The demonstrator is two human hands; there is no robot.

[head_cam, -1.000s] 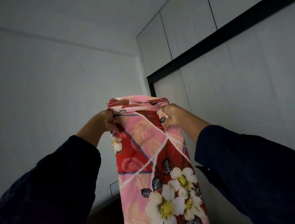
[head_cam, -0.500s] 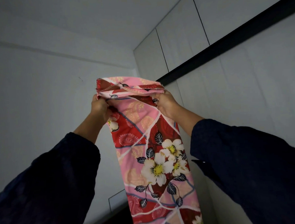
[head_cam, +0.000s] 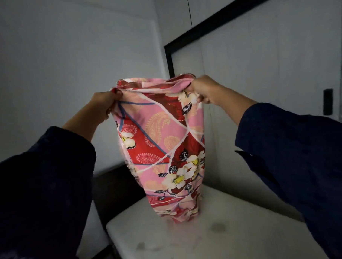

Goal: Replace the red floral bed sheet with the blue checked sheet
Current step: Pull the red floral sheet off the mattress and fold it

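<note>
- A stained white mattress (head_cam: 239, 242) is lying below, in a dim room.
- The folded red floral fabric bed sheet (head_cam: 163, 141) is hanging vertically, its blurred lower end reaching the mattress.
- The left hand (head_cam: 104, 104) and right hand (head_cam: 203, 90) are gripping its top corners, their fingertips hiding in the folds.

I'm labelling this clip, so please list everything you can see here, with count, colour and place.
red floral sheet: 1, red and pink with white flowers, folded, hanging in the middle
white surface: 1, white with faint stains, under the sheet's lower end; contact unclear
dark panel: 1, near black, left of the surface, against the wall
cupboard doors: several, white with black trim, right
black fitting: 1, black, far right
sleeves: 2, dark navy, lower left and right
left hand: 1, grips the sheet's top left
right hand: 1, grips its top right
</note>
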